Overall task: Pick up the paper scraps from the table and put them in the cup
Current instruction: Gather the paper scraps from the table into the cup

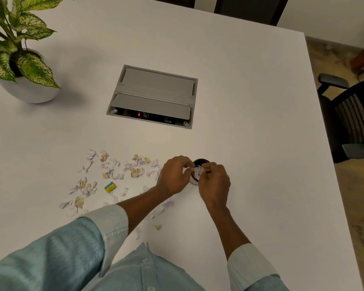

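Listing from the head view, with the cup [200, 163] as landmark: a small dark cup standing on the white table [250, 101], its dark mouth showing just beyond the two hands, its lower wall mostly hidden behind them.

Left hand [172, 175]: directly left of the cup, fingers curled in, fingertips pinched toward a white piece of paper [198, 171] held over the cup's near rim. Closed on that paper.

Right hand [214, 181]: directly on the near right of the cup, thumb and forefinger pinched on the same white piece. Both hands meet at the paper, touching or nearly so.

Paper scraps [114, 171]: many white, lilac and tan torn bits, scattered on the table left of the cup, in a loose band reaching toward the near edge. More bits lie under and beside the left forearm; one tan bit lies alone on the near side of the cup.

Yellow and blue item [110, 187]: small block, lying among the scraps, left of the cup.

Grey cable box [153, 95]: set into the table, beyond the cup, lids partly lifted, a red light inside.

Potted plant [19, 55]: speckled leaves, white pot, far left of the cup.

Office chair [349, 116]: dark, off the table edge, right of the cup.

Sleeves [72, 248]: light blue, rolled at both forearms.
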A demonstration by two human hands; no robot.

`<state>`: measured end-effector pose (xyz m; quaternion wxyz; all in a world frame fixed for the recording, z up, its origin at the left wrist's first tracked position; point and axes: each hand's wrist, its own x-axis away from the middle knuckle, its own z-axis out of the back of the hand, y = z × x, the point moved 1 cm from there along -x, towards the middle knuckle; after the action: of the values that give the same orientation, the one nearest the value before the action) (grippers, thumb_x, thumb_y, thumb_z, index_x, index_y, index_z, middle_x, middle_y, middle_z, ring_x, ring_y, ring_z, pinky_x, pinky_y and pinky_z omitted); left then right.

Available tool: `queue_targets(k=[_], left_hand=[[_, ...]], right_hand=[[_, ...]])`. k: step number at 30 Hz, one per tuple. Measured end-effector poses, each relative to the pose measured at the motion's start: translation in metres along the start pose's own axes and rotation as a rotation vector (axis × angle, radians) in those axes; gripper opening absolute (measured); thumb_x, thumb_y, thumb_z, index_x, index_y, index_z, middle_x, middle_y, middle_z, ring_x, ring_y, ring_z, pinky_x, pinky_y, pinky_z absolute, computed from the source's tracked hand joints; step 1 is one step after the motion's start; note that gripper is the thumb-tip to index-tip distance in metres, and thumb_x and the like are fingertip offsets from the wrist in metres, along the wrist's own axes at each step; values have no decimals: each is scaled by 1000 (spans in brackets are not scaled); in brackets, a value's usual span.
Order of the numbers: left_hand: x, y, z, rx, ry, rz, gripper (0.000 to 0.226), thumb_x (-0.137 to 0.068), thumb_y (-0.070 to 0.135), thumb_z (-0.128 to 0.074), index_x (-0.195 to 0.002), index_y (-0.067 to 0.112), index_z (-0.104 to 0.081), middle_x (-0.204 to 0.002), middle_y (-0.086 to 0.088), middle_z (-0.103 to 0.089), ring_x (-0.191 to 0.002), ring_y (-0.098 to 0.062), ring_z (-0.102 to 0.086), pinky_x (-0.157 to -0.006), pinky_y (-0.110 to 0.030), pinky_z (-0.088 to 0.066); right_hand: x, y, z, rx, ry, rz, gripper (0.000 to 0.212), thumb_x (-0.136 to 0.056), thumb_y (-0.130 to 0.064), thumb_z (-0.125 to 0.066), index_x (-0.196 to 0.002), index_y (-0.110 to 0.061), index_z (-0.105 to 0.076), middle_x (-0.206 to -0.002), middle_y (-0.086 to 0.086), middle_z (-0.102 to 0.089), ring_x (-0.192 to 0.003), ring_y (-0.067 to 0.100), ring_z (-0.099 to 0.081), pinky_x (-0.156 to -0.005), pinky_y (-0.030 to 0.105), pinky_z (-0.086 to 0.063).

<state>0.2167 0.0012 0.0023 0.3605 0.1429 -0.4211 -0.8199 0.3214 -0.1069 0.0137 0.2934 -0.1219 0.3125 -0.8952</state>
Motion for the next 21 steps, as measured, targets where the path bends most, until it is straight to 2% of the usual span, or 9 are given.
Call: queue_targets(k=[3, 6, 8, 10, 12, 14, 17, 21], left_hand=[[29, -34, 14, -119, 64, 65, 9, -93, 27, -69, -101, 24, -69, -101, 8, -68, -95, -12, -60, -78, -39, -56], [67, -71, 24, -364, 34, 140, 37, -87, 40, -74, -116, 19, -63, -121, 0, -60, -116, -21, -54, -75, -39, -58], [90, -92, 29, -523, -65, 210, 66, -84, 51, -74, -134, 12, -55, -143, -10, -51, -134, -30, -45, -92, -43, -57], [109, -106, 29, -568, -167, 279, 91, -83, 64, -69, -149, 9, -39, -161, -15, -33, -147, -35, -31, -109, -48, -48], [124, -114, 26, -581, -264, 303, 110, -80, 75, -63, -159, 10, -21, -170, -14, -11, -154, -36, -18, -119, -49, -36], [134, -114, 23, -580, -341, 300, 125, -76, 82, -61, -162, 12, -3, -172, -11, 6, -158, -34, -6, -123, -48, -28], [143, -113, 16, -610, -438, 266, 133, -74, 83, -62, -161, 13, 11, -169, -10, 22, -158, -32, 5, -126, -46, -21], [150, -117, 6, -629, -480, 255, 132, -78, 78, -64, -160, 10, 13, -168, -15, 24, -158, -35, 7, -127, -46, -14]], right_hand=[[25, 3, -16, -83, -114, 119, 16, -90, -13, -70, -102, -23, -71, -101, -6, -67, -78, 6, -65, -72, 30, -59], [54, 10, -38, -51, -344, 163, 20, -89, -23, -74, -107, -28, -68, -103, -11, -63, -75, 2, -64, -73, 31, -59], [70, 18, -54, 38, -458, 151, 29, -89, -34, -74, -115, -30, -63, -109, -9, -60, -84, 7, -65, -78, 33, -58], [81, 26, -67, 117, -541, 121, 44, -86, -42, -74, -125, -32, -54, -118, -5, -56, -98, 14, -65, -83, 36, -57], [89, 31, -78, 185, -591, 106, 58, -84, -46, -76, -131, -31, -46, -126, -3, -50, -109, 19, -62, -87, 38, -56], [94, 30, -86, 244, -611, 113, 66, -83, -46, -77, -135, -29, -40, -131, -1, -44, -115, 21, -57, -88, 38, -56], [98, 26, -95, 298, -622, 134, 72, -84, -47, -77, -139, -29, -34, -134, 0, -38, -120, 21, -54, -88, 36, -55], [94, 21, -104, 347, -628, 182, 77, -85, -50, -75, -145, -28, -32, -136, 3, -36, -123, 21, -49, -86, 36, -56]])
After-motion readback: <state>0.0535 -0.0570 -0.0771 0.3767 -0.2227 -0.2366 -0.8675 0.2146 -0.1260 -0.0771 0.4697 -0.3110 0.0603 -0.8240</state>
